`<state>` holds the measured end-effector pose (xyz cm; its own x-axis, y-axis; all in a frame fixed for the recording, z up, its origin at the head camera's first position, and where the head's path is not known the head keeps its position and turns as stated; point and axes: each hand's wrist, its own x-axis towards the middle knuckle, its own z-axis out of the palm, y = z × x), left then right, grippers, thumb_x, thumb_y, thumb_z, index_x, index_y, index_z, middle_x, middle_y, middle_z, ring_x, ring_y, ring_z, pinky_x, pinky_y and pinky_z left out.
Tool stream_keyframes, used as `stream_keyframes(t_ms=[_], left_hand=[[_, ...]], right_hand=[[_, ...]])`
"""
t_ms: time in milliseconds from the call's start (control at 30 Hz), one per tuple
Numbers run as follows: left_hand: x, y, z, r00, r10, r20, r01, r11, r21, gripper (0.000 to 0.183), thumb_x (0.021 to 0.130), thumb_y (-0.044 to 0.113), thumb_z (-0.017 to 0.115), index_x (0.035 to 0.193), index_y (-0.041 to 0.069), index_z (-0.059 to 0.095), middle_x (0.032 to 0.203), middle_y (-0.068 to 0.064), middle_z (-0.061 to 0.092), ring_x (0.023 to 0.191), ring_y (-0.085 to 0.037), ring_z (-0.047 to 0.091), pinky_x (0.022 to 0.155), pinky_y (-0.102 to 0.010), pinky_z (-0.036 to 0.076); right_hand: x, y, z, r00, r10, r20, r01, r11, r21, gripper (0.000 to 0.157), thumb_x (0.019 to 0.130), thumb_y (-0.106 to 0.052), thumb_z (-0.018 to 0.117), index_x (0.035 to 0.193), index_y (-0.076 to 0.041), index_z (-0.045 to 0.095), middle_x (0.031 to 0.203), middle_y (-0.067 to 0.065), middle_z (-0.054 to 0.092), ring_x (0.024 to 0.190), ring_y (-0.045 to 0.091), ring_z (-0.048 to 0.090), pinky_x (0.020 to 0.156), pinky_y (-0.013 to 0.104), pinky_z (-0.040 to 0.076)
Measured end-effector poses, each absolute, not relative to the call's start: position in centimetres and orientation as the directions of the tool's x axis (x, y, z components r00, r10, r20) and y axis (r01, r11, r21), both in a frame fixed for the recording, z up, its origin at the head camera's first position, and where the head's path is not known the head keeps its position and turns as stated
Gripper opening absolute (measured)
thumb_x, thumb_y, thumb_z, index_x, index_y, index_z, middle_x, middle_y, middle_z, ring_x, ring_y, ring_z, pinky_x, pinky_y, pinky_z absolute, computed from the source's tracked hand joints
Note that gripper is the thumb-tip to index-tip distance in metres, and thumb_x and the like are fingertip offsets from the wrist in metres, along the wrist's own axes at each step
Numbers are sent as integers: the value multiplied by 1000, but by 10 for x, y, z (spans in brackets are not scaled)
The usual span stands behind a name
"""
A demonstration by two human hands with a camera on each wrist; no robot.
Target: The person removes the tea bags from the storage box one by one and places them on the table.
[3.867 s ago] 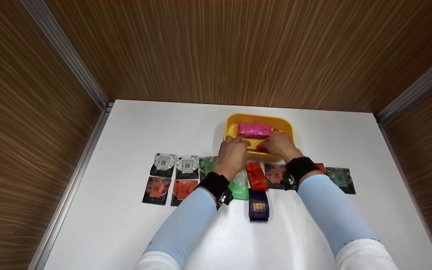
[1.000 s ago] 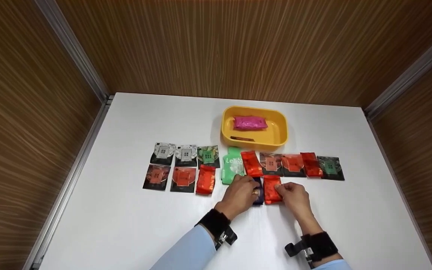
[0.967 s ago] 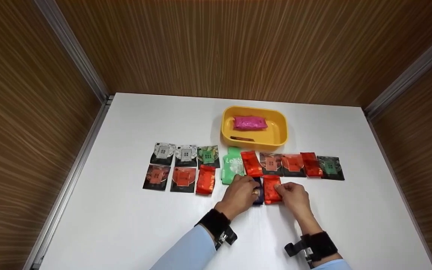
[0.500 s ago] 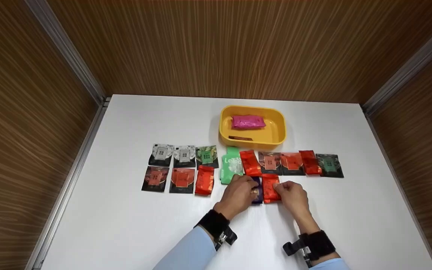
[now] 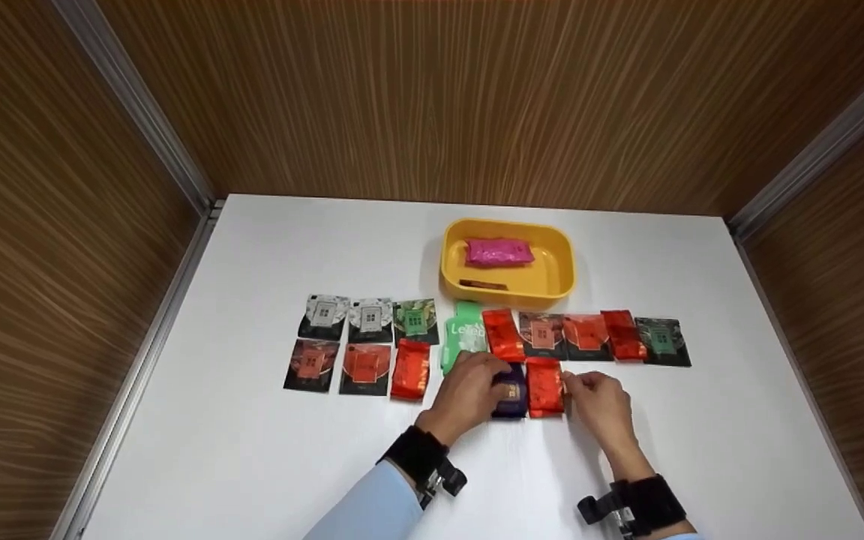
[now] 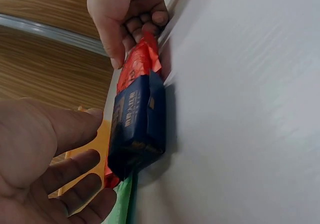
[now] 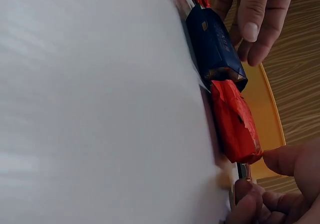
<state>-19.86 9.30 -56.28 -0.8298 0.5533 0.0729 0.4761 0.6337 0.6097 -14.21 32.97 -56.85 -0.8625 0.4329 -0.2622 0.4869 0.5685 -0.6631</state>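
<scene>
My left hand (image 5: 468, 394) is beside a dark blue packet (image 5: 511, 394) in the head view. The left wrist view shows its thumb and fingers (image 6: 82, 159) spread, with a gap to that blue packet (image 6: 137, 124). Lying against the packet's right side is a red foil packet (image 5: 546, 388). At the red packet's right edge is my right hand (image 5: 603, 409), fingers loosely bent. In the right wrist view its thumb tip (image 7: 280, 159) is by the end of the red packet (image 7: 235, 121), perhaps just touching, and nothing is pinched between thumb and fingers.
Behind the hands a yellow tray (image 5: 443, 262) holds a pink packet (image 5: 499, 253) and a thin brown stick-shaped packet (image 5: 483, 285). Flat sachets (image 5: 366, 367) lie in rows left and right, with a green LeTea packet (image 5: 463, 337) and more red packets (image 5: 411, 369). Wood-grain panels enclose the table.
Both hands have moved from the tray to the front row. The red packet was set down beside the blue one. Since half a second ago, the right fingers have slid off it rightward; the left hand has loosened.
</scene>
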Motion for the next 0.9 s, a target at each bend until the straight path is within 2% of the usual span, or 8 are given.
stream_keyframes(t_ms=[133,233,367,533,633,767,833,900], left_hand=[[-213,80,-557,-865,500,43,391,616,684,30,99,19,74,128,11,75,131,-7,71,123,-26,60,106,-37,49],[-231,71,-548,-878,477,43,371,619,693,30,99,19,74,129,11,75,130,-7,71,125,-27,60,107,-40,49],[-260,63,-535,-883,462,84,397,638,660,29,99,17,74,127,10,75,131,-8,71,124,-29,60,107,-41,47],[-294,63,-524,-890,436,130,424,691,586,39,96,9,73,135,8,70,136,-11,69,124,-32,59,105,-41,48],[-308,70,-523,-894,427,135,432,745,508,46,97,8,70,142,9,64,135,-11,68,123,-32,58,106,-39,49],[-322,81,-526,-879,453,148,472,783,405,41,101,11,66,142,12,64,133,-11,68,123,-34,57,105,-41,49],[-326,86,-528,-873,465,146,485,798,357,34,103,18,67,137,12,67,130,-10,70,121,-34,58,103,-42,51],[-331,88,-529,-872,469,138,488,814,314,28,105,25,67,129,12,73,125,-9,72,117,-33,59,99,-42,52]], right_hand=[[-151,334,-558,-888,427,-169,426,626,-653,40,103,-36,65,108,3,75,90,12,73,79,26,62,65,33,45],[-169,334,-544,-915,394,-87,354,680,-643,35,104,-32,64,109,1,76,91,13,74,78,26,62,66,33,45],[-203,327,-522,-954,298,7,226,737,-636,31,104,-29,63,113,-2,76,93,13,78,79,26,67,69,35,48],[-257,309,-502,-991,119,56,58,780,-623,29,103,-24,66,118,-1,75,104,17,77,89,32,71,80,46,55],[-289,296,-499,-1000,-11,0,-9,798,-603,36,102,-26,69,125,0,73,121,20,75,110,36,70,96,53,55],[-321,281,-505,-965,-175,-196,-14,780,-625,51,101,-38,70,143,-9,65,144,17,65,133,37,60,113,56,47],[-332,277,-510,-930,-216,-298,21,778,-627,60,99,-47,70,148,-14,61,149,14,62,136,36,58,116,57,44],[-341,276,-515,-899,-235,-369,49,785,-618,69,97,-56,70,151,-14,57,148,14,62,135,36,58,116,56,43]])
